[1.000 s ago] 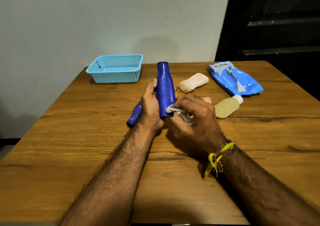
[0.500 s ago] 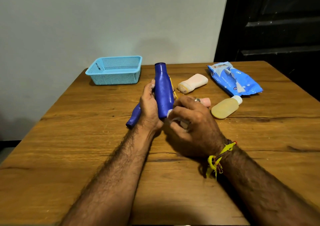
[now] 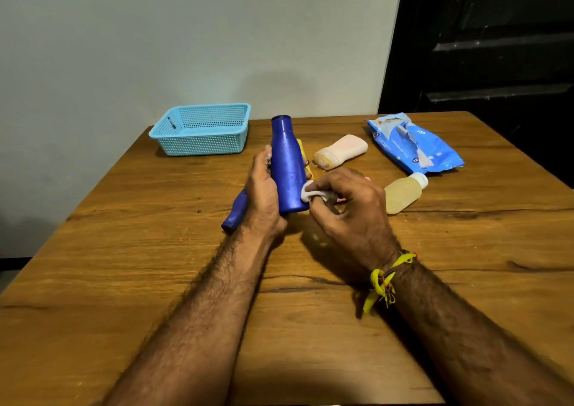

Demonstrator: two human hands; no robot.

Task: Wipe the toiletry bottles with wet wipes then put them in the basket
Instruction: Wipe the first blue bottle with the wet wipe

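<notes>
Wiping step is on: the right hand [image 3: 348,206] pinches a balled white wet wipe [image 3: 312,191] against the lower side of the tall blue bottle [image 3: 287,169], which the left hand [image 3: 264,194] grips upright just above the table [image 3: 124,281]. Bottle looks glossy deep blue with no label showing. I'd guess next comes carrying it back-left to the light blue basket [image 3: 202,149], which holds 0 bottles so far.
</notes>
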